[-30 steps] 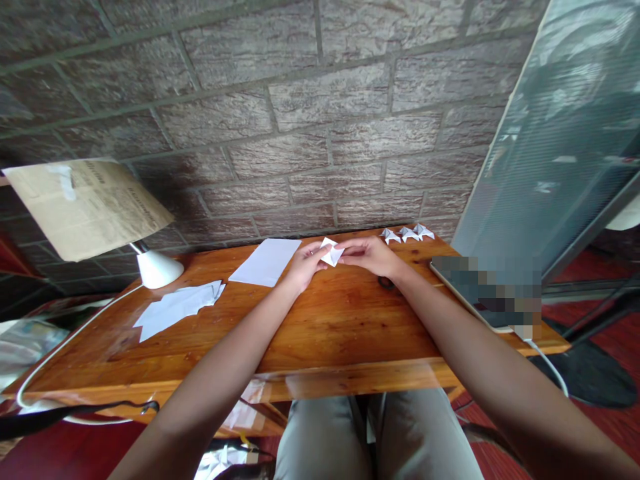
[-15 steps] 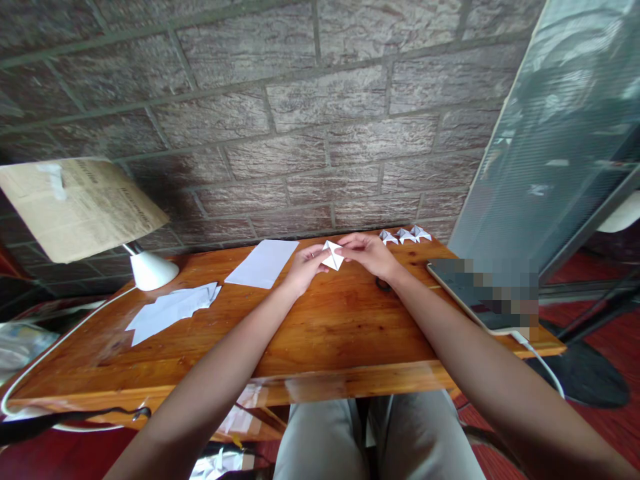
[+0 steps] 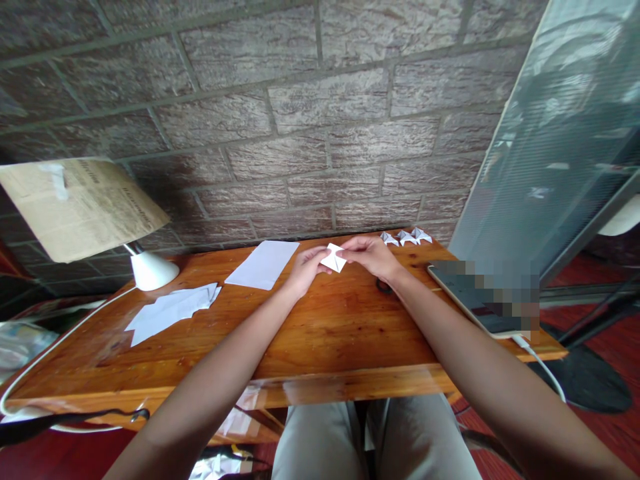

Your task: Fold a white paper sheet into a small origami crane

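I see the left hand (image 3: pixel 303 265) and right hand (image 3: pixel 374 257) both pinching one small folded white paper piece (image 3: pixel 333 257), held between them just above the far middle of the wooden table (image 3: pixel 325 333). Three finished folded pieces (image 3: pixel 406 236) sit at the far right edge; a flat white sheet (image 3: pixel 263 264) lies left of the hands.

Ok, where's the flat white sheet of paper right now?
In the head view, the flat white sheet lies on the wooden table near its far edge, just left of the left hand, with the lamp base further left.
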Action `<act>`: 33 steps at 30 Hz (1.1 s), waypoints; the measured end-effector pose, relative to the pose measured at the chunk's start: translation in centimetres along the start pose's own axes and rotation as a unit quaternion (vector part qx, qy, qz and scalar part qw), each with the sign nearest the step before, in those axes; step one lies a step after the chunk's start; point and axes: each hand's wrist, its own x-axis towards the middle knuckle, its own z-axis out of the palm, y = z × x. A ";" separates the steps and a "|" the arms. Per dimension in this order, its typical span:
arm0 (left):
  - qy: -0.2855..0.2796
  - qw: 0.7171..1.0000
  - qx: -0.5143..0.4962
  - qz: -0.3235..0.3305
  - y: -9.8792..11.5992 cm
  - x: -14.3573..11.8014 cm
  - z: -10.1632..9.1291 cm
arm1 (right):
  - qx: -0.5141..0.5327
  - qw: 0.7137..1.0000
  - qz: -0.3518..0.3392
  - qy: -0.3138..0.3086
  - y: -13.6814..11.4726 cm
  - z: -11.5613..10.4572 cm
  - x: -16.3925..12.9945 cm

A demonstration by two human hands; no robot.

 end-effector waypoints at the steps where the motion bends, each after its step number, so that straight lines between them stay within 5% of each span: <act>1: -0.001 1.000 0.000 0.000 0.0 0.0 0.0 | -0.002 1.000 -0.002 0.000 0.0 0.0 0.0; 16: -0.006 0.995 0.085 0.056 0.1 -0.2 0.3 | 0.002 0.999 -0.046 -0.001 0.3 0.8 -0.2; 27: -0.028 0.991 0.106 0.082 0.5 -0.2 0.1 | 0.084 0.991 0.104 -0.012 0.3 0.1 -0.1; 33: -0.031 0.991 0.108 0.079 0.8 -0.4 0.1 | 0.022 0.998 0.053 -0.031 0.0 0.0 -0.2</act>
